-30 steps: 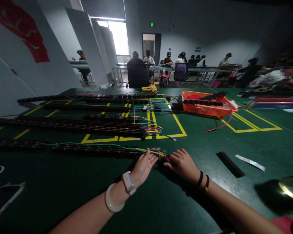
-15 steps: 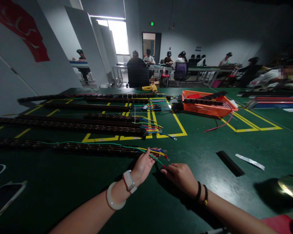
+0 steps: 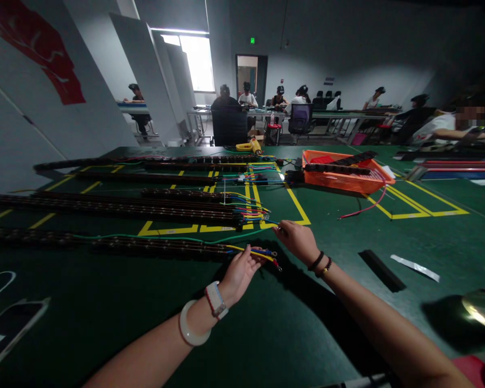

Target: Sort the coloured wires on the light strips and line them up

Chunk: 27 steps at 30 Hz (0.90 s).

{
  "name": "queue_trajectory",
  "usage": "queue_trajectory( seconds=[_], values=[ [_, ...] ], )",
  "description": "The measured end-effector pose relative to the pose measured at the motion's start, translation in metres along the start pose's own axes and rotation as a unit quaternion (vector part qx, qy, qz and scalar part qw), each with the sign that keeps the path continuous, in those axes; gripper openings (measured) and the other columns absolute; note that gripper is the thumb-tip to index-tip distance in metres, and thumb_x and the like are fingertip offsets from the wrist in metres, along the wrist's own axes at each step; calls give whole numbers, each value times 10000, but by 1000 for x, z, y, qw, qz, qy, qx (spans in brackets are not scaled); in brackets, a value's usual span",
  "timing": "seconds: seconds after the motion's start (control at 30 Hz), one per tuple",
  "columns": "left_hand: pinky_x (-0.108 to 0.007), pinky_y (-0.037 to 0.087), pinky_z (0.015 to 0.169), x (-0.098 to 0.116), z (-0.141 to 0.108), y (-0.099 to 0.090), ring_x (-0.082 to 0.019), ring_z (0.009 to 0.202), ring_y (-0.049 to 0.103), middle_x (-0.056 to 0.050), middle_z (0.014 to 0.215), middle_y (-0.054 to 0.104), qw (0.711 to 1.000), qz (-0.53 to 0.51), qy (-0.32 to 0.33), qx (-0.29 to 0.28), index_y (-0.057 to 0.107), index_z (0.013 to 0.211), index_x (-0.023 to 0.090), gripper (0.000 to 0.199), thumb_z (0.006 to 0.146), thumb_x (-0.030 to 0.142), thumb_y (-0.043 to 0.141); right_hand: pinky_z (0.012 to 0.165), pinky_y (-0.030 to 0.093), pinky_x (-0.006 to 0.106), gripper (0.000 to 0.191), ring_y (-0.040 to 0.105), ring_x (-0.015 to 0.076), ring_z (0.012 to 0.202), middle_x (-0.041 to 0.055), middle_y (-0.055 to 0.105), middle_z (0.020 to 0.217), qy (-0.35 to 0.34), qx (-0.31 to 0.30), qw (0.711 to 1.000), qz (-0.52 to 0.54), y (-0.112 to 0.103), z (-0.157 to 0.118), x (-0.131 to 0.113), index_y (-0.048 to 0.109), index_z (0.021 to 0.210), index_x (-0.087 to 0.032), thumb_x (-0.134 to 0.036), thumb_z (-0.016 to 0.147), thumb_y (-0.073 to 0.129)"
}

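Note:
My left hand [image 3: 242, 272] is closed around the ends of yellow wires [image 3: 267, 255] and blue wires [image 3: 262, 250], palm turned up. Metal ring terminals, one with a red sleeve, stick out past its fingers. My right hand [image 3: 297, 240], up and to the right, pinches the end of a green wire [image 3: 222, 239]; the fingers cover the tip. That wire runs back left along the nearest dark cable harness [image 3: 157, 246]. Just behind lies a thicker bundle of harnesses [image 3: 165, 210] with many-coloured wire ends [image 3: 254, 213], close to my right hand.
An orange basket [image 3: 339, 183] holds dark strips, with a red wire [image 3: 364, 210] hanging out. Behind the harnesses lies a yellow heat gun [image 3: 250, 145]. A black strip [image 3: 382, 269] and a white strip [image 3: 414, 268] lie right. Yellow tape marks the green table [image 3: 327, 345]. Co-workers sit farther back.
My right hand has moved up and away, drawing the green wire out of the left hand's bunch toward the rear bundle. My left hand stays almost still with the other wires.

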State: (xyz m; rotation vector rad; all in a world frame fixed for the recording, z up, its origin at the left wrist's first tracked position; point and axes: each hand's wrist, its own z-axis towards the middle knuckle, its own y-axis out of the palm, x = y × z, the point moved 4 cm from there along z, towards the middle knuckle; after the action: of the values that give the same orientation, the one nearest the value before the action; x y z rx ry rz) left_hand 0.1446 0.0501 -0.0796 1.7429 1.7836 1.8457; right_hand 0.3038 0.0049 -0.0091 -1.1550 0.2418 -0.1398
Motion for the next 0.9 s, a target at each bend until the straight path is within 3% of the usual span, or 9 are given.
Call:
queue_trajectory(
  seconds=[0.13,0.27,0.5,0.67,0.77,0.9],
  values=[
    [-379,440,1007,0,1,-1,-162,903,619,-95,928,643,1000,11,-4,3,598,863,135,170,856,292,533,511,214,245,401,564,130,633,34,648,812,30,-70,997,-31,35,8,9,581,822,-195,-486,939,332],
    [-369,450,990,1,0,-1,-156,890,618,-86,922,642,1000,17,-8,3,591,870,147,145,855,280,536,528,258,241,441,592,141,675,54,652,822,24,-115,992,-47,54,7,11,589,841,-180,-500,945,303],
    [-362,449,977,2,1,0,-157,901,614,-71,898,641,1000,22,-14,-1,569,873,157,96,858,238,520,516,255,235,522,578,148,631,55,640,751,25,-120,991,-54,55,2,13,585,760,-179,-587,913,297],
    [-367,429,1009,4,0,2,-165,956,606,-82,939,644,1000,18,-21,-6,570,887,155,110,858,252,525,500,206,252,484,513,132,534,30,600,654,30,-73,997,-24,42,-14,14,556,793,-180,-572,916,300],
    [-378,418,1024,4,0,2,-171,958,606,-93,973,642,1000,12,-24,-15,576,884,150,188,860,329,523,556,254,254,495,474,121,555,29,553,614,-51,-13,997,52,29,-29,11,530,689,-172,-465,960,236],
    [-383,420,1022,2,2,1,-168,949,607,-97,982,639,1000,1,-18,-23,581,884,145,251,849,388,531,596,235,287,471,396,118,551,23,484,547,-272,45,959,65,15,-54,-4,510,583,-167,-452,922,350]
  ],
)
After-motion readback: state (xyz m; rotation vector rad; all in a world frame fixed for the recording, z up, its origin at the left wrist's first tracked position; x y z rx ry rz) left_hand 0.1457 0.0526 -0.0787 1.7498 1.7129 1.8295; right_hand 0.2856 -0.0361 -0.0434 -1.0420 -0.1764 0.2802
